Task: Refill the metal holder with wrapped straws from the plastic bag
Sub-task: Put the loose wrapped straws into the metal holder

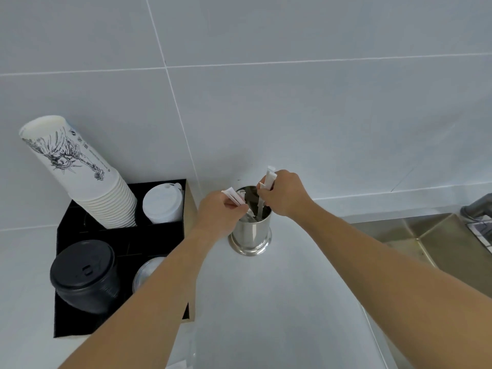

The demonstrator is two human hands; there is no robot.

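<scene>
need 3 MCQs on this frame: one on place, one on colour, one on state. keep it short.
1. Where does the metal holder stand?
A. inside the black organizer
B. on the white counter, right of the black organizer
C. in the sink

2. What colour is the lid stack at the front left of the organizer?
A. black
B. red
C. green

3. What are the hands doing?
A. both rest flat on the counter
B. each grips wrapped straws at the holder's mouth
C. one lifts a paper cup

Key: 1 B, the holder sits on the bare counter between the organizer and the sink. 2 A, the front lids are black; the back ones are white. 3 B, the left hand and right hand each pinch white wrapped straws over the holder's rim.
</scene>
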